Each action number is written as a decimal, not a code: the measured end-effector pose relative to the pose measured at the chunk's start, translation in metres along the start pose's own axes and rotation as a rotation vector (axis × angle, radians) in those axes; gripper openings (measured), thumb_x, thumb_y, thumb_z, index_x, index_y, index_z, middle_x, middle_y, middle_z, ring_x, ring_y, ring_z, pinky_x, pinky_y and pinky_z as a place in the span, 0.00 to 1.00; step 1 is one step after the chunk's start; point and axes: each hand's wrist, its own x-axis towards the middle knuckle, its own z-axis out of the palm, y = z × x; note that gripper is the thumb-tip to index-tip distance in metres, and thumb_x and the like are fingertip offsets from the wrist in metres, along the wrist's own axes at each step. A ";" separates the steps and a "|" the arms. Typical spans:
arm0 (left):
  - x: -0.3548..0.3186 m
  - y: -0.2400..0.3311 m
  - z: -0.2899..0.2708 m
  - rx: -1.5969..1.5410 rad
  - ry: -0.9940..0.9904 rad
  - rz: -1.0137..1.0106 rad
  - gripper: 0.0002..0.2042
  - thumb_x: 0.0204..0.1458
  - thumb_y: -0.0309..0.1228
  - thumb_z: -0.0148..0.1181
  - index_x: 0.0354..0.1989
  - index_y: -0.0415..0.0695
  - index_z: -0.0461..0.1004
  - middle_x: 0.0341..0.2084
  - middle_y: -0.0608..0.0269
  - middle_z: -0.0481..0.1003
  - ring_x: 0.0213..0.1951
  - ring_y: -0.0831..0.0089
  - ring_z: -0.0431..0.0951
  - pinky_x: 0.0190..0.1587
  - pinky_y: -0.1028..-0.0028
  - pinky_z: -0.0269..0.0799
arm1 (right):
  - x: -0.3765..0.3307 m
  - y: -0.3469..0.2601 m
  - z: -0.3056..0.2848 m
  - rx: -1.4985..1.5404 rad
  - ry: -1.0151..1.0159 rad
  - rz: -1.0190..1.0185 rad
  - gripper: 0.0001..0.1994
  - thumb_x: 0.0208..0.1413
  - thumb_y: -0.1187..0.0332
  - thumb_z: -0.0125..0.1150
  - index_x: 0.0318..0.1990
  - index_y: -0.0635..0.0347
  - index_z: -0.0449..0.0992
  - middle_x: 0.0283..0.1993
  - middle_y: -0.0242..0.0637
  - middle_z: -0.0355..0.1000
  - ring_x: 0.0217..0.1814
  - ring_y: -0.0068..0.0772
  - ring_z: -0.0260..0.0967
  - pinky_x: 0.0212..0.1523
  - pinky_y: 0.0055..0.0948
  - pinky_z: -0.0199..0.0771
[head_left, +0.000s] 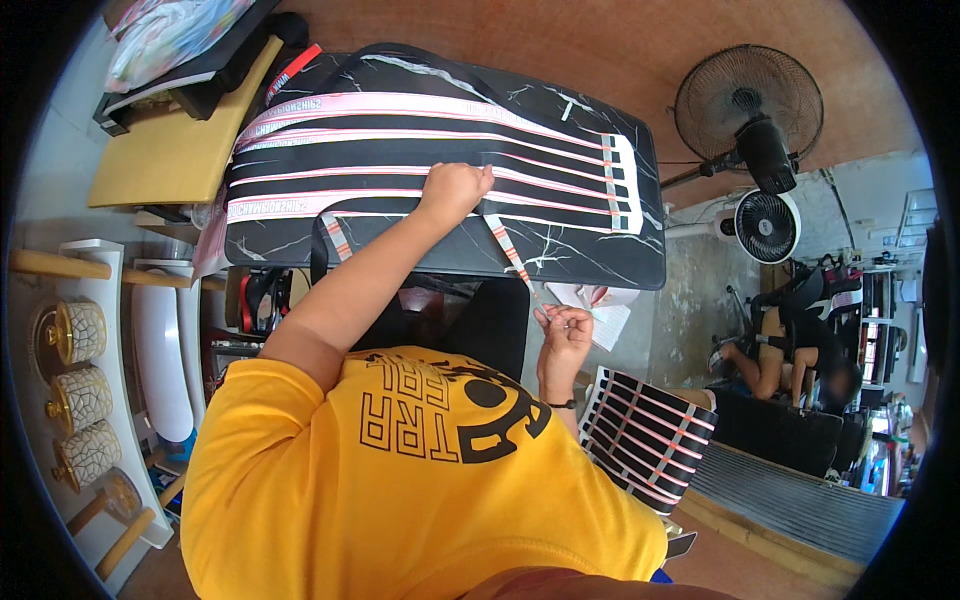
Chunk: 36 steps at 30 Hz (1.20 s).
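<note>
Several long black, white and pink printed ribbons [400,172] lie side by side across a black marble-patterned table [590,262]. White backing and grey tape join their right ends. My left hand [456,190] is closed over the middle of these ribbons, fingertips pinched on a dark ribbon; its grip is partly hidden. Off the table's near edge hangs a loose ribbon end [505,245] with grey and orange stripes. Below it, my right hand [566,335] is raised with its fingertips pinched together near that narrow tail. What exactly sits between them is too small to make out.
A striped ribbon sheet [645,435] rests at my right side, near white papers [605,315]. Two fans, one black [750,105] and one white [766,226], stand beyond the table's right end. Left is a shelf with gold-patterned jars [85,395]. A person [800,340] bends over farther right.
</note>
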 end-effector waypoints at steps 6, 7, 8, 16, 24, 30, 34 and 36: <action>0.004 -0.004 -0.005 -0.160 0.020 -0.059 0.27 0.63 0.42 0.47 0.13 0.39 0.72 0.16 0.45 0.72 0.24 0.45 0.75 0.32 0.52 0.71 | -0.013 0.042 -0.015 0.122 -0.002 0.082 0.07 0.63 0.78 0.54 0.44 0.57 0.65 0.41 0.37 0.69 0.48 0.32 0.71 0.56 0.40 0.76; 0.002 -0.003 -0.005 -0.111 0.006 -0.020 0.27 0.63 0.42 0.48 0.13 0.39 0.72 0.16 0.45 0.72 0.24 0.45 0.75 0.31 0.52 0.71 | -0.014 0.049 -0.018 0.154 -0.017 0.130 0.07 0.63 0.78 0.54 0.44 0.57 0.65 0.41 0.37 0.69 0.47 0.32 0.72 0.56 0.39 0.76; 0.000 -0.002 -0.006 -0.056 -0.055 0.011 0.27 0.63 0.42 0.48 0.13 0.39 0.72 0.16 0.45 0.72 0.24 0.44 0.74 0.31 0.53 0.71 | -0.014 0.055 -0.022 0.212 -0.037 0.182 0.07 0.63 0.78 0.54 0.45 0.57 0.65 0.41 0.37 0.69 0.47 0.32 0.72 0.56 0.39 0.76; 0.004 0.009 -0.023 -0.359 -0.081 -0.198 0.16 0.60 0.42 0.56 0.36 0.38 0.69 0.23 0.45 0.74 0.29 0.45 0.76 0.34 0.55 0.69 | 0.010 0.118 -0.025 0.694 0.354 0.814 0.06 0.64 0.74 0.52 0.44 0.67 0.72 0.47 0.52 0.75 0.49 0.47 0.76 0.55 0.40 0.80; -0.021 -0.007 -0.042 0.297 -0.310 -0.112 0.31 0.61 0.54 0.46 0.71 0.55 0.56 0.73 0.53 0.48 0.73 0.47 0.44 0.68 0.37 0.37 | 0.017 0.134 -0.020 0.268 0.211 0.893 0.11 0.66 0.67 0.49 0.51 0.62 0.67 0.46 0.47 0.70 0.44 0.49 0.76 0.47 0.48 0.83; -0.048 -0.031 -0.068 0.301 -0.252 -0.102 0.32 0.60 0.55 0.47 0.70 0.54 0.58 0.72 0.54 0.50 0.73 0.42 0.43 0.67 0.34 0.34 | 0.041 0.098 -0.054 -0.097 0.535 0.425 0.12 0.65 0.71 0.52 0.53 0.59 0.63 0.43 0.38 0.69 0.29 0.28 0.70 0.27 0.30 0.78; -0.060 -0.045 -0.083 0.299 -0.230 -0.094 0.31 0.60 0.54 0.48 0.69 0.54 0.60 0.72 0.55 0.50 0.73 0.43 0.43 0.67 0.34 0.36 | 0.097 0.037 -0.063 -0.415 0.707 -0.337 0.08 0.60 0.76 0.55 0.46 0.60 0.68 0.40 0.31 0.69 0.30 0.17 0.62 0.27 0.18 0.63; -0.060 -0.047 -0.086 0.308 -0.238 -0.086 0.31 0.59 0.54 0.49 0.69 0.54 0.61 0.72 0.55 0.50 0.73 0.43 0.43 0.67 0.34 0.36 | 0.133 0.008 -0.052 -0.410 0.555 -0.469 0.06 0.60 0.77 0.56 0.44 0.62 0.70 0.41 0.32 0.71 0.34 0.18 0.64 0.32 0.17 0.65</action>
